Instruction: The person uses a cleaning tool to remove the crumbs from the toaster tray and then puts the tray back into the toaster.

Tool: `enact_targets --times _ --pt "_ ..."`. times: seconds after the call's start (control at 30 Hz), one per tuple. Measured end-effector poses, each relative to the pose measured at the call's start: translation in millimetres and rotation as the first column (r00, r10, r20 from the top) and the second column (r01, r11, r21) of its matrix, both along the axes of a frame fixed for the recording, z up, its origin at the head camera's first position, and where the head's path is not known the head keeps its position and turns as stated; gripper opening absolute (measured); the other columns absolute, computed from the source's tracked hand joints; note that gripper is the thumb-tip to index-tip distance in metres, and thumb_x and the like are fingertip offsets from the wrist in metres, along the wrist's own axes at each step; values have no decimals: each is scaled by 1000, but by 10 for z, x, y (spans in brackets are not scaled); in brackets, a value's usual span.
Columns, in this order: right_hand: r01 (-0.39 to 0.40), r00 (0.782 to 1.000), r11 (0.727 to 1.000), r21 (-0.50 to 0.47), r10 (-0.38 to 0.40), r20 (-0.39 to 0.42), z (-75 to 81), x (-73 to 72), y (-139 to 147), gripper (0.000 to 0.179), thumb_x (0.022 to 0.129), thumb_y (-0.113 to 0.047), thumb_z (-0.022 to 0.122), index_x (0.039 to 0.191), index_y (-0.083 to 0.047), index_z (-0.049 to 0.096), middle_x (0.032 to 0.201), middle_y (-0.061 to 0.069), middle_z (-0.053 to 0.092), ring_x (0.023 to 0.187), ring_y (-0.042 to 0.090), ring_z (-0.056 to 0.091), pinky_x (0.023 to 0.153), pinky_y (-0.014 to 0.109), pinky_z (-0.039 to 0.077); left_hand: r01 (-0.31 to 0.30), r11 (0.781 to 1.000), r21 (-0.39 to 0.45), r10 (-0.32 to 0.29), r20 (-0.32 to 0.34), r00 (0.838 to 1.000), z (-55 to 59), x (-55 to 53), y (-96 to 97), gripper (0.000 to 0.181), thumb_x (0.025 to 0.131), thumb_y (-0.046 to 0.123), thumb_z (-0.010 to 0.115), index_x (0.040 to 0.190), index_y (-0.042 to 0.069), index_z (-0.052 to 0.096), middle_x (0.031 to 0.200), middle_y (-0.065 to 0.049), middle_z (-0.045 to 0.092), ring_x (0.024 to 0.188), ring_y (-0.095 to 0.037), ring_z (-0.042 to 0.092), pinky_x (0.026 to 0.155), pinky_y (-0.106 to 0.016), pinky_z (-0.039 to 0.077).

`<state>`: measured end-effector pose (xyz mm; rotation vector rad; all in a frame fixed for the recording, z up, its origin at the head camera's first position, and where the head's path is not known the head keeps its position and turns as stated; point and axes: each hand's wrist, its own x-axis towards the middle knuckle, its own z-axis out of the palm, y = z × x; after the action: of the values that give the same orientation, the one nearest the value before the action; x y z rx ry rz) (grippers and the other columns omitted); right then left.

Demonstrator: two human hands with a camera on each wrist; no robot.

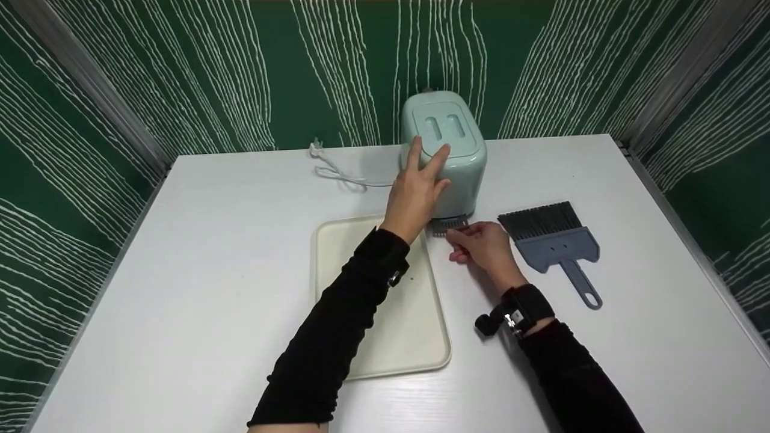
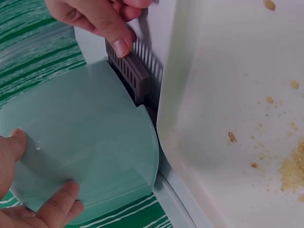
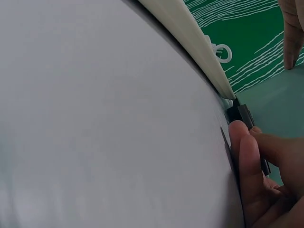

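Observation:
A mint-green toaster (image 1: 469, 186) stands near the table's back edge, with two raised oblong shapes on its top. My left hand (image 1: 412, 201) rests on it with fingers spread, two of them reaching its top edge. At the toaster's base, my right hand (image 1: 484, 246) pinches a dark grey slotted crumb tray (image 2: 130, 76) between thumb and fingers. In the left wrist view the crumb tray lies against the toaster's lower edge. In the right wrist view my fingers hide most of it.
A cream serving tray (image 1: 415, 337) lies in front of the toaster; the left wrist view shows crumbs (image 2: 294, 171) on it. To the right is a grey-blue hand brush (image 1: 556, 246) with black bristles. The toaster's white cord and plug (image 1: 337, 171) lie at the back left.

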<state>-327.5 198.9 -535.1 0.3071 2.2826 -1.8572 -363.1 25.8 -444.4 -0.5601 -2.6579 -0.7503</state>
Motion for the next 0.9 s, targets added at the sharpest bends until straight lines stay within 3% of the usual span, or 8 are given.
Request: enact_targets --times 0.23,0.47,0.9 --pt "1 998 999 46 2 -60 -28 -10 -12 30 105 -24 72 95 4 66 62 -2 67 51 7 71 55 24 61 -2 1000 -5 2 -1 1000 -10 -11 9 60 107 35 66 163 25 48 175 -24 26 122 -36 72 101 -44 60" --pt "1 994 991 131 14 -111 -36 5 -47 31 106 -26 70 96 3 67 61 -3 67 48 6 68 50 23 58 -5 1000 -10 5 -9 1000 -5 -6 9 59 107 34 66 163 25 49 175 -25 26 120 -36 73 100 -44 60" --pt "57 984 987 151 -30 -175 -76 37 -114 27 106 -23 69 95 2 66 59 -3 66 45 5 64 46 24 56 -16 999 -38 16 -1 1000 1 9 3 59 108 35 64 164 27 46 176 -22 26 116 -32 74 99 -41 60"
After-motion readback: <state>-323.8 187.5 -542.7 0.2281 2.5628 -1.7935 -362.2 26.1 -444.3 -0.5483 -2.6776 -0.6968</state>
